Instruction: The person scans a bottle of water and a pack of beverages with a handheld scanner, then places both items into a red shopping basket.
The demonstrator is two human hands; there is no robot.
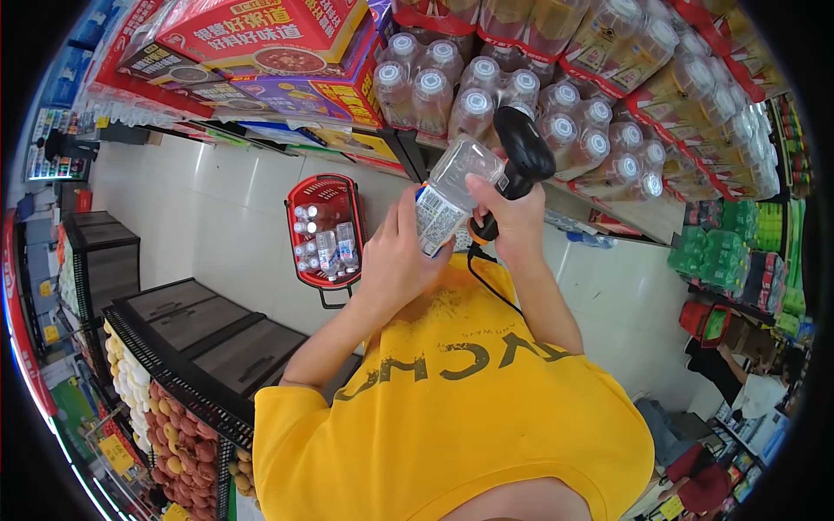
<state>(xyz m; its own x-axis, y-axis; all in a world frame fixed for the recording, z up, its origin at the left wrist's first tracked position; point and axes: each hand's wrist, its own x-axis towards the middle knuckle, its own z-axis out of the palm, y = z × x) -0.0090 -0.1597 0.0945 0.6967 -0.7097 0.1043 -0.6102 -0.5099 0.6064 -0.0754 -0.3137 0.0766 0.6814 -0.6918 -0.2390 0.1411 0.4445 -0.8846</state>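
"What's over on the far left?"

"At eight o'clock, crates of fruit [178, 438]. At ten o'clock a red basket [328, 187] stands on the floor [226, 226] with small bottles in it."

"And the hands?"

"The left hand [395, 256] is just above centre, wrapped around one end of a clear bottle [452, 191]. The bottle is held up in the air at twelve o'clock, its label facing the camera. At the left hand's two o'clock, the right hand [514, 221] is closed round the grip of a black scanner [524, 152], with one fingertip pressed on the bottle. The scanner's head sits just beside the bottle."

"Further right?"

"Wrapped bottle packs [608, 139] fill the shelf from twelve to two o'clock. At four o'clock another person [751, 391] is down low."
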